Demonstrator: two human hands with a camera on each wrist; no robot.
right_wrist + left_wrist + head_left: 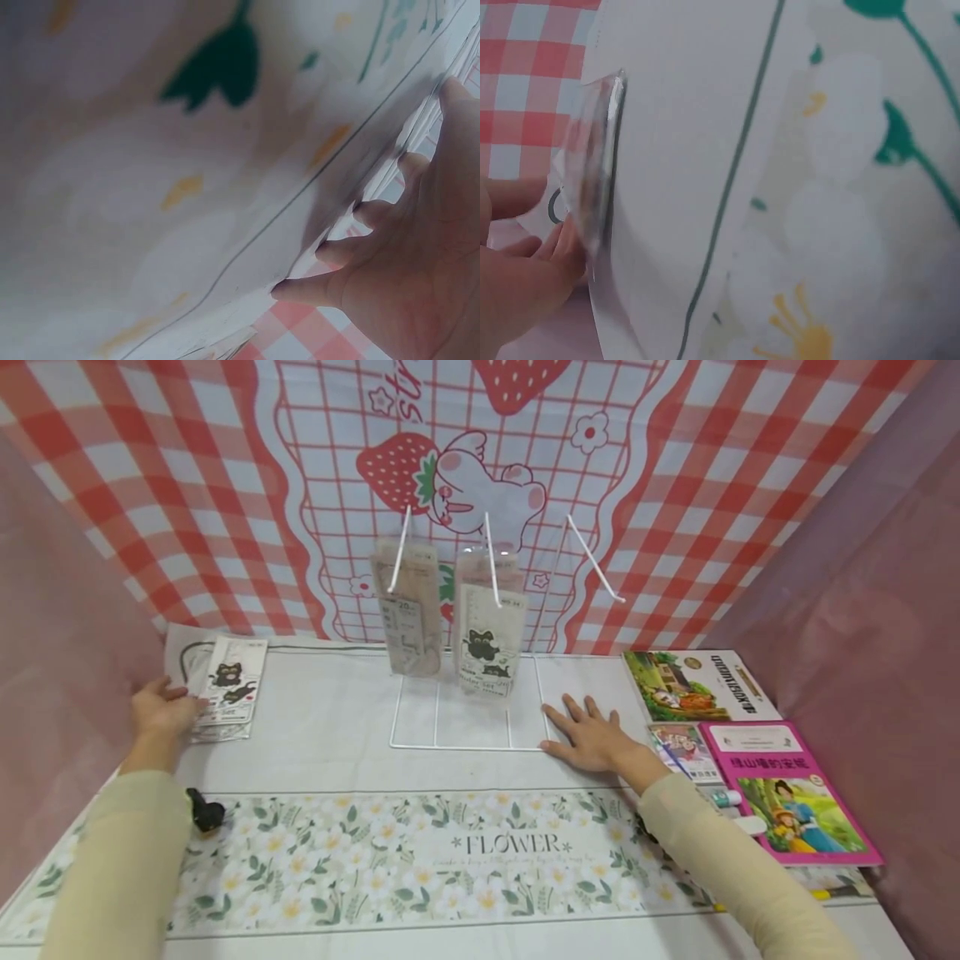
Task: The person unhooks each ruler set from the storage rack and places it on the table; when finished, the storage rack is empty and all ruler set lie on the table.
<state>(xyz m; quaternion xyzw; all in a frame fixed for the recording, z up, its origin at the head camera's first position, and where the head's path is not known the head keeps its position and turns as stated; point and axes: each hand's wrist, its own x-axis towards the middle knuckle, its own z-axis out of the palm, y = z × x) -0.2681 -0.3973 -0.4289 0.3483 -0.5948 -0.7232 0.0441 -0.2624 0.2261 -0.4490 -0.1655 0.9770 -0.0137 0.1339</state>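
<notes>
My left hand (161, 714) is at the left of the table, its fingertips at the left edge of a ruler set packet (238, 672) printed with black cats. The packet lies on a stack of clear-wrapped packets. In the left wrist view, the fingers (570, 255) touch the side of the wrapped stack (600, 165). My right hand (596, 739) rests spread on the table, its fingertips at the right side of the white wire rack (472, 747). From the rack's hooks hang a grey-beige packet (412, 631) and another ruler set packet (491, 647).
A third white hook (596, 560) juts out at the right. Books, a green one (678, 685) and a pink one (806, 793), lie at the right with markers (727, 797). A floral mat (420, 860) runs across the front, with a small black object (206, 814) on it.
</notes>
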